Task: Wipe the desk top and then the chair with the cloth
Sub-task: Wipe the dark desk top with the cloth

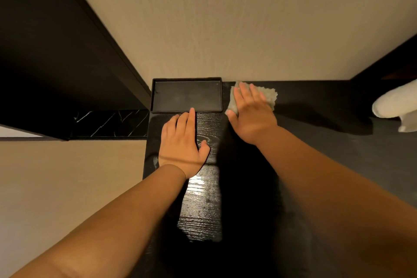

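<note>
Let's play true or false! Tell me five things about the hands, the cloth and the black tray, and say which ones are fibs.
1. The right hand presses on the cloth. True.
2. The cloth lies inside the black tray. False: it lies on the desk top, just right of the tray.
3. The left hand lies flat on the desk top. True.
4. The tray stands at the front edge of the desk. False: it stands at the back, against the wall.
5. The left hand holds the cloth. False: the cloth is under the right hand.
</note>
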Tool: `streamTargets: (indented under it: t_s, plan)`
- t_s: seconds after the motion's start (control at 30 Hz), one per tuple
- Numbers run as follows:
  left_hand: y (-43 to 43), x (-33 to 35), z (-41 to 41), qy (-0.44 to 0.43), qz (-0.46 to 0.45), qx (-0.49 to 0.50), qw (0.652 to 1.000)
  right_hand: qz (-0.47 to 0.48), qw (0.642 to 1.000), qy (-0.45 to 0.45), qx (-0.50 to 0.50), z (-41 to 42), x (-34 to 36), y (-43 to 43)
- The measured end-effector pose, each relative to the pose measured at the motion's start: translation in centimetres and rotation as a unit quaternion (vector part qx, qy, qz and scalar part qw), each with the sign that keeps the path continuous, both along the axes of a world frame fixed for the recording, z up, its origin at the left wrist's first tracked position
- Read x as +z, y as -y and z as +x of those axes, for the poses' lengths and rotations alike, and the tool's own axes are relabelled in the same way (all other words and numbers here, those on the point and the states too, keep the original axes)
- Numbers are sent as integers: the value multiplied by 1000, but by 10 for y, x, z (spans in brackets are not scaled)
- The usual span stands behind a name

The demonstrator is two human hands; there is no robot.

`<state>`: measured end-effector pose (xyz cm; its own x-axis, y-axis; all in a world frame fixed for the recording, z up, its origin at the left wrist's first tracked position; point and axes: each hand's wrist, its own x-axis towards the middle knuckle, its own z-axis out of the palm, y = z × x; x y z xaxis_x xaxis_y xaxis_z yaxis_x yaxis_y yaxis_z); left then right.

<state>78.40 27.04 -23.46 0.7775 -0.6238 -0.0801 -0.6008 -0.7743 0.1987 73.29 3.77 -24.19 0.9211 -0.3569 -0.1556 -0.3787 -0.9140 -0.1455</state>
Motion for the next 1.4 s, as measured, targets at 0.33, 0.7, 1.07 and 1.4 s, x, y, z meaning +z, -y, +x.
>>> streamTargets:
  t_s: [0.33, 0.7, 1.07, 1.4]
  plan:
    - [0, -2, 2, 7, 14, -7, 1000, 13, 995, 21, 100, -27, 7, -5]
    - [2, 0, 3, 3, 30, -6, 1000, -14, 1000, 15, 11, -45, 7, 38]
    - [0, 0, 1, 2, -1, -5, 1000, 13, 997, -27, 74, 5, 15, -2]
    - [0, -3, 1, 20, -17, -7, 1000, 19, 996, -16, 83, 7, 15, 8]
